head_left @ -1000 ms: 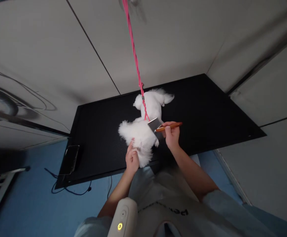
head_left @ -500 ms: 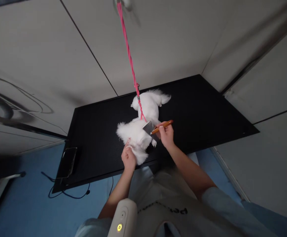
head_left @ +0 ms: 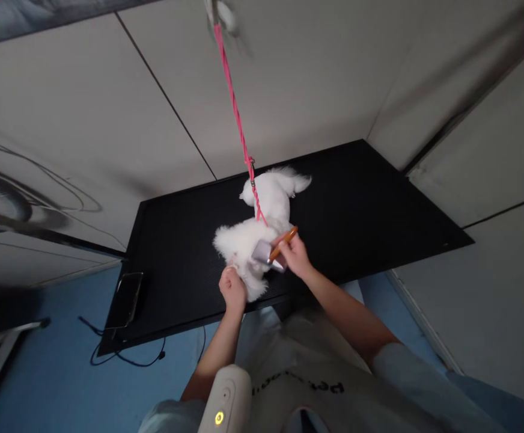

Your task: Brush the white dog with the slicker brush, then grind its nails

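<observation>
A small white fluffy dog (head_left: 262, 222) stands on a black table (head_left: 370, 210), tied by a pink leash (head_left: 235, 108) that rises to the top of the view. My right hand (head_left: 294, 257) grips the orange handle of a slicker brush (head_left: 266, 251), whose grey metal head lies against the dog's rear fur. My left hand (head_left: 232, 286) is closed round the fur or a leg at the dog's near end; what it holds is hidden in the fluff.
A dark phone (head_left: 127, 291) lies at the table's left front corner, with a black cable (head_left: 127, 355) hanging below over the blue floor. A white device with a lit yellow button (head_left: 226, 400) hangs at my chest. Pale walls surround the table.
My right hand has drawn the brush down and left, from the dog's back onto its rear fur. My left hand has stayed at the dog's near end.
</observation>
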### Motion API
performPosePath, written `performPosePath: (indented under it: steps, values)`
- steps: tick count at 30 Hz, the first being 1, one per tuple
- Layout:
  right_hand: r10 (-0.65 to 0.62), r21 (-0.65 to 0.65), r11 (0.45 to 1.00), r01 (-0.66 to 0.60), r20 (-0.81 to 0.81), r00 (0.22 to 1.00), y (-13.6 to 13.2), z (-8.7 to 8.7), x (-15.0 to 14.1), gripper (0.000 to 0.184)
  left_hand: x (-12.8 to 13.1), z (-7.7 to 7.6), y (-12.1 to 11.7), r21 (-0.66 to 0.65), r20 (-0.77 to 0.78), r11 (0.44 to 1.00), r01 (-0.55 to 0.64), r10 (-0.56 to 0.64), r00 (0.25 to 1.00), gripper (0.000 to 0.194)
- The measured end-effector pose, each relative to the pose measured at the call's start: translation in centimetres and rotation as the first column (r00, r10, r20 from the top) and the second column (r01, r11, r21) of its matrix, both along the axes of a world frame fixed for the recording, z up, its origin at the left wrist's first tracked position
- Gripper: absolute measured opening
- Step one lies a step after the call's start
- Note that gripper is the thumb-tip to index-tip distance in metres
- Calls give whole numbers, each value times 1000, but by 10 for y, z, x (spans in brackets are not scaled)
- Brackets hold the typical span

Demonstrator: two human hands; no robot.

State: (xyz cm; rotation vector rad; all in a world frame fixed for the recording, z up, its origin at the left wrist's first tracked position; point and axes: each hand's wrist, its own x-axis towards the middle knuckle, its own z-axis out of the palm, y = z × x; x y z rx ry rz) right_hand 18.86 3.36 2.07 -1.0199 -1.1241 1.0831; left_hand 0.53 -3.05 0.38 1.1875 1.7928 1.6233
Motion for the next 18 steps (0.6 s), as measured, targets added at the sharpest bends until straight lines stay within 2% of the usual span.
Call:
performPosePath:
  steps: [2,3,4,6,7,8,9,11,12,13,14,15,16,17,18]
  values:
    - [-230,-6,973,231,-59,971,2,1,1,25,2,1,-1,-13,44,1000,-28,29,999,33]
    - [-277,16,960,279,-72,958,2,1,1,25,2,1,-1,-20,54,999,-29,30,998,32]
    - [-233,52,970,236,-57,971,1,2,0,24,2,0,0,-29,65,999,-26,28,997,32]
    - [2,96,995,-5,36,999,-3,4,-1,22,0,-2,2,-44,86,999,-26,30,996,32]
    - [77,93,992,-83,70,995,-4,6,-1,20,-2,-3,4,-46,95,998,-31,35,995,32]
    - [72,89,993,-79,77,994,-5,7,-1,19,-4,-4,6,-46,105,998,-36,41,994,32]
    - [-19,94,995,13,57,998,-5,8,-1,18,-5,-4,9,-45,115,998,-42,47,992,32]
    - [-253,131,959,251,0,967,-5,11,-1,17,-8,-5,14,-42,136,998,-51,56,989,32]
    - [-274,158,950,271,0,962,-4,12,-1,16,-9,-5,15,-40,150,998,-51,57,987,33]
    - [-203,176,965,195,30,979,-4,12,-1,16,-9,-5,17,-38,163,998,-53,58,985,33]
    - [-72,165,984,59,74,995,-3,11,-1,17,-9,-4,17,-37,174,998,-56,62,983,33]
    - [54,122,990,-66,100,994,-1,10,-1,18,-9,-4,16,-39,178,998,-55,61,982,33]
    - [112,64,991,-119,92,989,1,9,-1,20,-9,-3,14,-43,174,998,-44,51,983,33]
    - [76,12,997,-76,58,995,4,7,0,22,-9,-2,12,-48,159,999,-18,25,987,33]
    - [-33,-27,999,33,13,999,7,5,1,24,-9,0,9,-51,129,998,25,-18,991,33]
